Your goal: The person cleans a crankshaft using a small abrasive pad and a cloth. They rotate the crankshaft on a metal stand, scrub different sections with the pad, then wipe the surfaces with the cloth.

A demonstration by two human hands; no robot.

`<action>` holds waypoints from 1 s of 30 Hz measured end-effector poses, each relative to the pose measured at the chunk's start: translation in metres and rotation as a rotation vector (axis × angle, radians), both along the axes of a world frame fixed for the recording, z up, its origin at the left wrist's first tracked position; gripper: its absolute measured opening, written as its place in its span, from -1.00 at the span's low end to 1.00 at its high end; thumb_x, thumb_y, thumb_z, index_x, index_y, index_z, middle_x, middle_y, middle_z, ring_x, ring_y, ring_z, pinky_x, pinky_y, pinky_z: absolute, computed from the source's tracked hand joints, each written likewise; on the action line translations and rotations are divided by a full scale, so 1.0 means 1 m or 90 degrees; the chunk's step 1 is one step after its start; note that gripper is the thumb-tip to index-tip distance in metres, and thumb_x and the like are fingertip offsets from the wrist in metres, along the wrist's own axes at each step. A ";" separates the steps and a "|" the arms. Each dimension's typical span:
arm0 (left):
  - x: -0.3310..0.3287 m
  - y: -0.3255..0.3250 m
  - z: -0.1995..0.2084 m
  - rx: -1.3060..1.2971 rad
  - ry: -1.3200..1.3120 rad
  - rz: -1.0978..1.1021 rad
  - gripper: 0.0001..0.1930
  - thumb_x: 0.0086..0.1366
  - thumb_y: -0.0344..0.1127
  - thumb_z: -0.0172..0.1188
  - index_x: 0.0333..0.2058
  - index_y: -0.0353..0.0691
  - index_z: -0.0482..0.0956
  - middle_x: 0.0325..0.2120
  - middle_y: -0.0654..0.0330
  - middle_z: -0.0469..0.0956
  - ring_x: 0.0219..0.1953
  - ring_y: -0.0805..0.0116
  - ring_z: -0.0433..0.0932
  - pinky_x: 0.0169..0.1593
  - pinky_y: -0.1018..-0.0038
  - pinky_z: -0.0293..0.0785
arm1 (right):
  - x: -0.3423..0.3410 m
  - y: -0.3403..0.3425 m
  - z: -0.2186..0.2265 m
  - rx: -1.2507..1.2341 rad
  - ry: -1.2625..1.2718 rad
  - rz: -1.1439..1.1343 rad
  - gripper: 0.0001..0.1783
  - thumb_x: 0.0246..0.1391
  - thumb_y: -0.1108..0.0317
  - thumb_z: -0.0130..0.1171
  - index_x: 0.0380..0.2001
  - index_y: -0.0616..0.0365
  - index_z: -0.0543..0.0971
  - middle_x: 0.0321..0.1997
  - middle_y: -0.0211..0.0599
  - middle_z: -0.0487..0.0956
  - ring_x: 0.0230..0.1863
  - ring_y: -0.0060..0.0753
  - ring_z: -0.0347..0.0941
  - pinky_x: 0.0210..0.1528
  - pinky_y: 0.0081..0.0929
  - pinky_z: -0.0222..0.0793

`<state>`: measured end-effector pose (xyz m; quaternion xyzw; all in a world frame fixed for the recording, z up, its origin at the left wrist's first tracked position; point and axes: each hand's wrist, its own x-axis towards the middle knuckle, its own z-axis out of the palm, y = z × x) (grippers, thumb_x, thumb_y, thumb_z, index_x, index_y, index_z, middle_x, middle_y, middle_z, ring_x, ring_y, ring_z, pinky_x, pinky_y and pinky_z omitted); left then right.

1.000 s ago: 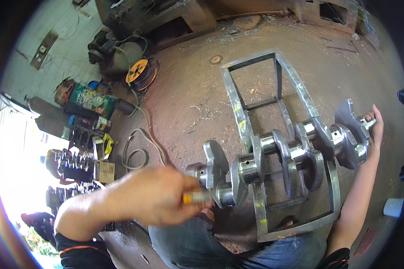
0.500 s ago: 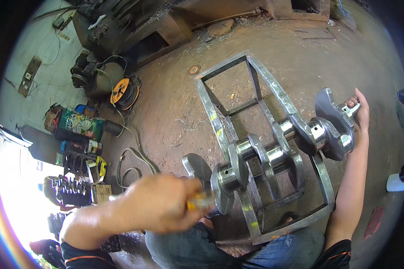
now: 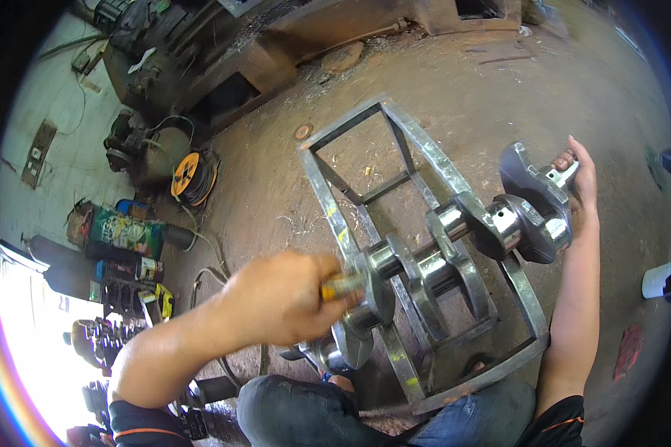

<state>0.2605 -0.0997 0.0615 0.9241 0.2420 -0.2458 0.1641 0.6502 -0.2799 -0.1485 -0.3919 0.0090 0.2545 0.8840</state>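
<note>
A grey steel crankshaft (image 3: 436, 276) lies across a welded metal frame (image 3: 423, 147), its journals polished and its counterweights darker. My right hand (image 3: 585, 182) is closed around the narrow shaft end at the far right. At the left part of the crankshaft, my left hand (image 3: 283, 298) is closed on a small yellow and tan piece (image 3: 343, 286). That piece is blurred, and its kind does not show; it overlaps a counterweight, but I cannot tell if it touches. The hand hides part of the crankshaft's left side.
My jeans-covered knees (image 3: 291, 410) are at the frame's near edge. An orange cable reel (image 3: 189, 177) and a hose (image 3: 215, 249) lie to the left, near engine parts (image 3: 101, 335). A white container (image 3: 656, 281) stands at right; a red rag (image 3: 628, 350) lies on the floor.
My left hand has moved up and along the crankshaft with the yellow and tan piece. My right hand keeps its grip on the shaft end. The whole view has shifted slightly.
</note>
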 end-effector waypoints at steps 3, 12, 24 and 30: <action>0.006 0.000 -0.002 -0.051 0.007 -0.019 -0.56 0.37 0.10 0.22 -0.32 -0.24 0.64 -0.52 -0.16 0.63 -0.37 -0.25 0.66 -0.24 -0.01 0.61 | -0.004 0.000 0.002 -0.005 0.015 -0.012 -0.64 0.23 0.24 0.32 -0.50 -0.04 0.33 -0.61 -0.50 0.32 -0.56 -0.53 0.33 -0.42 -0.45 0.38; 0.034 -0.004 0.016 -0.161 -0.034 0.051 -0.56 0.40 0.05 0.25 -0.33 -0.30 0.67 -0.55 -0.15 0.60 -0.40 -0.15 0.66 -0.28 0.11 0.55 | -0.012 0.004 0.008 0.003 0.024 -0.018 -0.68 0.24 0.22 0.30 -0.44 -0.06 0.34 -0.60 -0.51 0.34 -0.54 -0.52 0.37 -0.40 -0.40 0.45; 0.056 -0.041 0.044 -0.097 0.090 -0.112 -0.51 0.39 0.13 0.22 -0.37 -0.26 0.63 -0.58 -0.14 0.58 -0.43 -0.21 0.65 -0.37 0.03 0.54 | -0.017 0.006 0.010 0.014 0.034 -0.022 -0.69 0.24 0.20 0.28 -0.46 -0.05 0.35 -0.58 -0.50 0.38 -0.56 -0.50 0.40 -0.40 -0.38 0.45; 0.046 -0.051 0.054 0.014 0.040 -0.107 -0.60 0.34 0.06 0.28 -0.33 -0.23 0.60 -0.65 -0.06 0.58 -0.49 -0.23 0.64 -0.35 0.03 0.62 | -0.016 0.007 0.007 0.044 0.050 -0.012 -0.68 0.22 0.20 0.31 -0.43 -0.03 0.36 -0.55 -0.47 0.40 -0.54 -0.49 0.43 -0.40 -0.35 0.46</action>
